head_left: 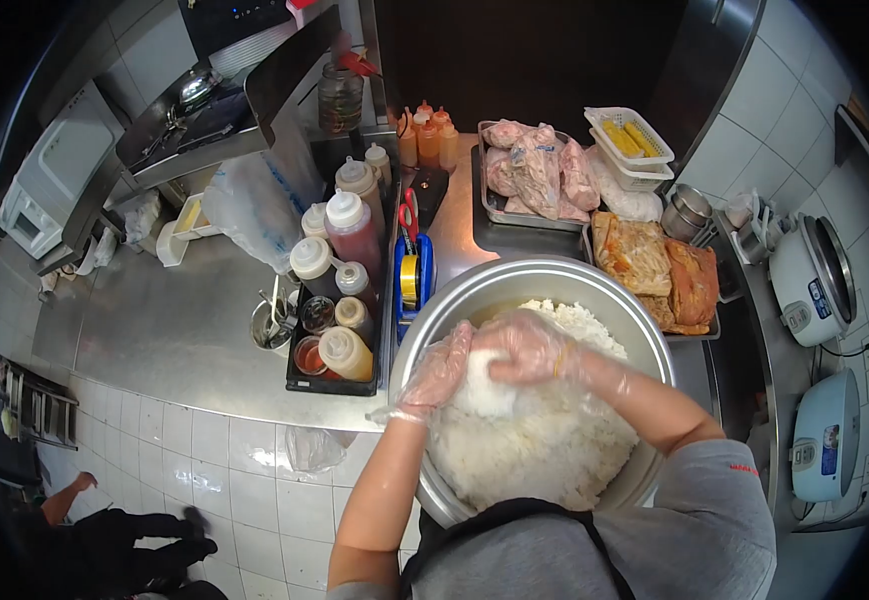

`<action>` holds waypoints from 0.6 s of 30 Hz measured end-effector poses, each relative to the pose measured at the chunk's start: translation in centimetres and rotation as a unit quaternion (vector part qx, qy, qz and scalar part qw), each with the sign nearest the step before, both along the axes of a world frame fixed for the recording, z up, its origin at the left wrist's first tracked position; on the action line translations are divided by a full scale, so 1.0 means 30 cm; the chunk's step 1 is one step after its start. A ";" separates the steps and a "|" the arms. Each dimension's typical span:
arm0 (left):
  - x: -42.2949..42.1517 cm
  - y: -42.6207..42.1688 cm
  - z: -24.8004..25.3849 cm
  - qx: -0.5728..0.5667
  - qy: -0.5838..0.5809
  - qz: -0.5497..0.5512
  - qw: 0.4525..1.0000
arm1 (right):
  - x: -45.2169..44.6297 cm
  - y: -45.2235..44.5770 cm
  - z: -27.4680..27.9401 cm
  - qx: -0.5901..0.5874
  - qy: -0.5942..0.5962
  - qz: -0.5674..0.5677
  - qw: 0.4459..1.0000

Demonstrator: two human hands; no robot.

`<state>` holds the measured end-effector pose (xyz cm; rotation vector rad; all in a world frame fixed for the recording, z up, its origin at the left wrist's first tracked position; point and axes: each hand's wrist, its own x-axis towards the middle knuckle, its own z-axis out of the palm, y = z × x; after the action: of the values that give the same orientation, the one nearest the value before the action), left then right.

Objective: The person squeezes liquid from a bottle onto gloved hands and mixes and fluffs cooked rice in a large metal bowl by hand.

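Note:
A wide metal pot [417,345] of cooked white rice [525,455] stands right in front of me. Over its far left part, both my hands wear clear plastic gloves and meet around a whiter clump of rice [490,388]. My left hand [442,372] is cupped against the clump's left side, fingers held together. Curled over its top and right side is my right hand [525,345], with a yellow band at the wrist. The palms' inner sides and the underside of the clump are hidden.
Left of the pot are a black tray [330,385] of squeeze bottles and a blue tape dispenser [413,280]. Behind it lie bagged raw meat [537,165] and a tray of cooked meat slabs [645,265]. Rice cookers [810,285] line the right. Another person [125,540] is at lower left.

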<state>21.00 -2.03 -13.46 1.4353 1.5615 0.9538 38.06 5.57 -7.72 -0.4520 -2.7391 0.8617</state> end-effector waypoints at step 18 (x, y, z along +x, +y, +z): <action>0.321 -0.362 0.031 -0.004 -0.094 -0.113 0.989 | 0.343 -0.490 -0.127 -0.293 0.148 -0.394 0.859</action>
<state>30.63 -12.90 -12.53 1.4379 1.2351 0.9163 48.35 -9.13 -11.53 -1.2993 -1.6887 1.3310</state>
